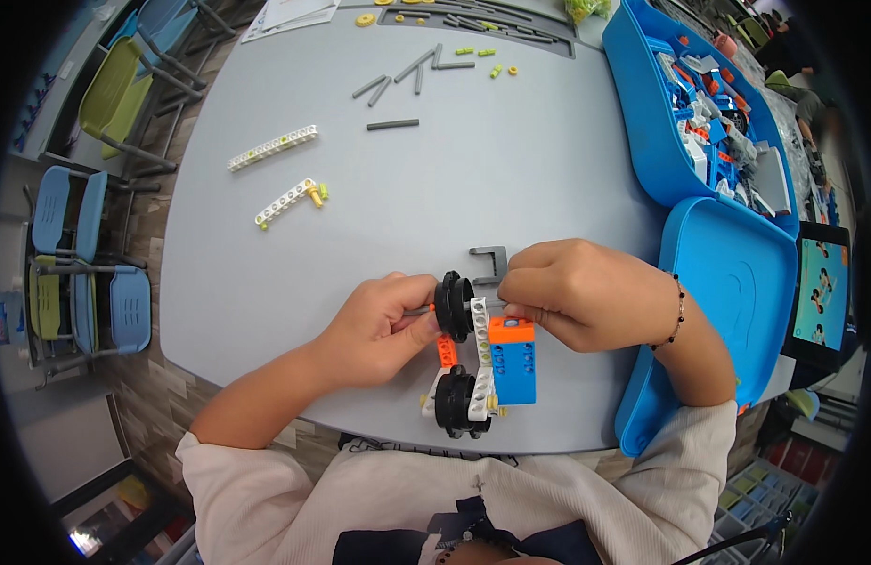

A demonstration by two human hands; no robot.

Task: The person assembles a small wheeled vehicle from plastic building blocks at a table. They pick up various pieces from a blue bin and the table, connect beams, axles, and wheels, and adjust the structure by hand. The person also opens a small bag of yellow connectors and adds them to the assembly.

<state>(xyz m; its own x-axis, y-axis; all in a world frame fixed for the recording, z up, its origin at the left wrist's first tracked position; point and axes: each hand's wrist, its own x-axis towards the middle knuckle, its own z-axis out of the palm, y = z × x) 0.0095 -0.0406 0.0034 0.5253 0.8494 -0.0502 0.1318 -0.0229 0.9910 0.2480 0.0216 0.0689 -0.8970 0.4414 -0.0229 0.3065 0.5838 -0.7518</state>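
Note:
A building-brick model stands near the table's front edge, with a blue block, an orange piece on top and a white beam beside it. Through the upper black wheel and the beam runs a grey axle. My left hand is closed on the axle's left end, against the wheel. On the other side of the beam, my right hand pinches the axle's right end; its fingertips partly cover it. The lower black wheel sits close to my body.
A grey bracket lies just beyond the model. White beams lie at left, and several loose grey axles farther back. A blue bin of parts, its blue lid and a tablet are at right.

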